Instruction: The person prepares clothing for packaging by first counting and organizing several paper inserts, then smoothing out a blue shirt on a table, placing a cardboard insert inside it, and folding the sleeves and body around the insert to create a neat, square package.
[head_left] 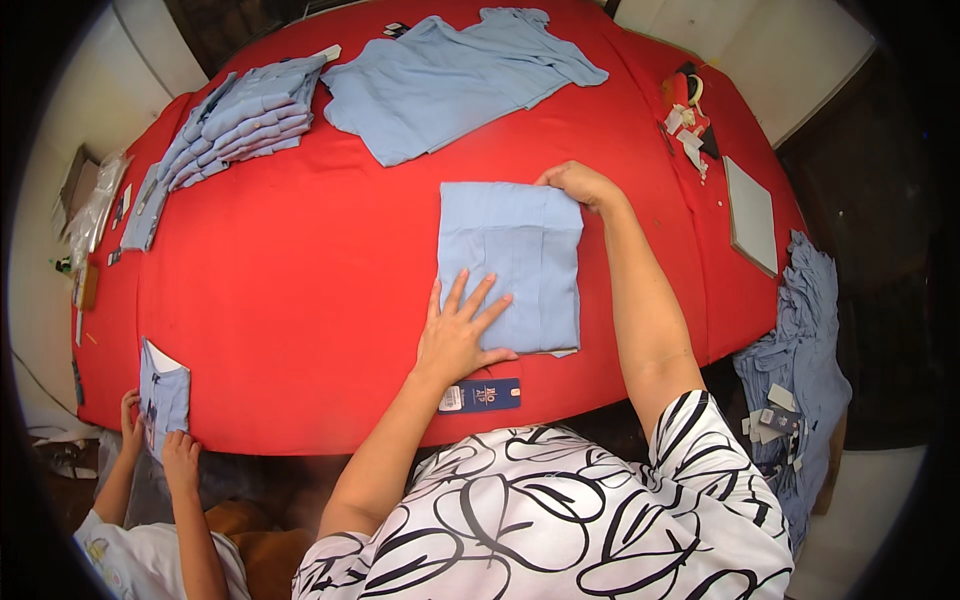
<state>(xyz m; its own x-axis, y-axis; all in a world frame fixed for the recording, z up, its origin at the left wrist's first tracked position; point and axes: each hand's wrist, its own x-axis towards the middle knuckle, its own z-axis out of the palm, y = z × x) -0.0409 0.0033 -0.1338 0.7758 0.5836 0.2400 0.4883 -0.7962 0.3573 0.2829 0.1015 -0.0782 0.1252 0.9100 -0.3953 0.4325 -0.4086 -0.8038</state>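
**On the red counter, two hands press a folded blue shirt**

On the folded shirt (512,262), the left hand (458,338) lies flat with its fingers (480,298) spread open, palm down on the near left corner of the cloth. The right hand (578,184) reaches to the far right corner, its fingers curled over the edge there; whether they pinch the cloth or only rest on it cannot be told. The shirt lies as a neat pale blue rectangle near the middle of the red counter (300,280), closer to the near edge.

Just beside the left wrist, at the counter's near edge, sits a dark blue card tag (480,395). Farther off, an unfolded blue shirt (450,85) lies spread at the far side, and a stack of folded shirts (240,120) stands at the far left. A grey board (752,215) lies near the right edge, with small scraps (688,115) beyond it. A heap of blue cloth (800,340) hangs off to the right.

At the near left corner, another person's hands (180,450) hold a small blue piece (163,392).
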